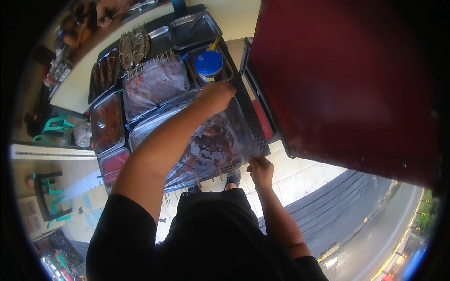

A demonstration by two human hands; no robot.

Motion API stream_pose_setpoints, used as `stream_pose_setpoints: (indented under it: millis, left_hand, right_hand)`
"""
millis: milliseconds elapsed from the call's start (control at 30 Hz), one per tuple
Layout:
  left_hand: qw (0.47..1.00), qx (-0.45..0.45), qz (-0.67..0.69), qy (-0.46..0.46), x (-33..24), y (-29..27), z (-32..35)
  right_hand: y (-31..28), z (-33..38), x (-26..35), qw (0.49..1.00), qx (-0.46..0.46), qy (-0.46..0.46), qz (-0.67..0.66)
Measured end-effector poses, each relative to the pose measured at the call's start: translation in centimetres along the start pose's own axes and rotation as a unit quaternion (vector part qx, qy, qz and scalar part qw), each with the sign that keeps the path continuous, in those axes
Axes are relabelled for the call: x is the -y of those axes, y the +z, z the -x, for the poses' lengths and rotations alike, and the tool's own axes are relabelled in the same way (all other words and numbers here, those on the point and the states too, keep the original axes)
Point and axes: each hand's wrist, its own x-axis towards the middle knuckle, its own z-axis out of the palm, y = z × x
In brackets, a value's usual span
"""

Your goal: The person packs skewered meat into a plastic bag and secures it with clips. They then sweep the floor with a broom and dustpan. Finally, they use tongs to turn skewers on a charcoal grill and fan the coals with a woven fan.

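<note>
The clear plastic sheet [220,140] lies draped over the nearest tray of skewered meat [206,150], at the near end of the dark surface [251,117], just in front of the person. The left hand [215,96] is closed on the sheet's far edge, up by the blue-lidded tub [208,64]; the right hand [260,171] pinches the near right corner, at the tray's edge above the tiled floor [300,175].

As I judge it, handling the sheet well means keeping both edges taut and level, so the film comes up clean instead of dragging through the sauce or catching on the skewer sticks [213,175] that poke out along the near side. The two hands ought to move together; a slack middle would sag onto the meat and stick. The tub stands close to the left hand and could be knocked if that arm swings wide.

The sheet itself is thin, transparent and glossy, wrinkled where it is pulled, smeared in patches, with dark reddish-brown meat showing through. It looks limp and likely clingy and a bit greasy.

Further along the surface a second covered tray [154,84] holds more skewers, with grilled fish [133,47] beyond it, a lidded pan [107,122] to the left, and a large dark red panel [347,79] rising at the right.
</note>
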Motion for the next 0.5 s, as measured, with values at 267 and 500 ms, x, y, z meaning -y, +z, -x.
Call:
stream_pose_setpoints:
  millis: [267, 500]
  left_hand:
    - [0.988, -0.053, 0.141, -0.047, 0.6, 4.4, -0.5]
    - [0.952, -0.063, 0.135, -0.266, 5.6, 1.8, 1.9]
  right_hand:
    - [0.4, -3.8, -5.9, 0.999, -0.013, 0.028, 0.026]
    - [-1.8, -4.4, -7.4, 0.997, -0.07, 0.035, -0.005]
